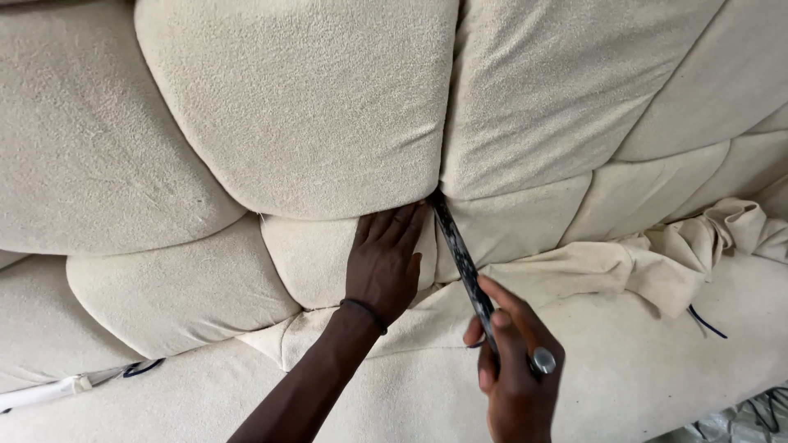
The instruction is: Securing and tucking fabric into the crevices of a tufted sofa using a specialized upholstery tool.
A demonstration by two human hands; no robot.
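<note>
Closest to me, the right hand is wrapped around the handle end of a long, dark metal tool, fingers curled tight on it, the index finger laid along the shaft. A round silvery cap shows at the handle's butt. The tool slants up and to the left, and its tip goes into the seam where several cushion tufts meet.

Just beside it, the left hand lies flat on the cream upholstery, fingers spread slightly and pressed against a small tuft, fingertips up at the same seam junction, touching or nearly touching the tool's tip. A thin dark band circles that wrist.

Beyond the hands, the padded sofa panel swells in big, puffy diamond sections of nubby cream fabric. To the right, a loose fold of the same fabric lies bunched and wrinkled, with a dark cord hanging below it. Far left, low down, a white strip with a dark loop pokes out.
</note>
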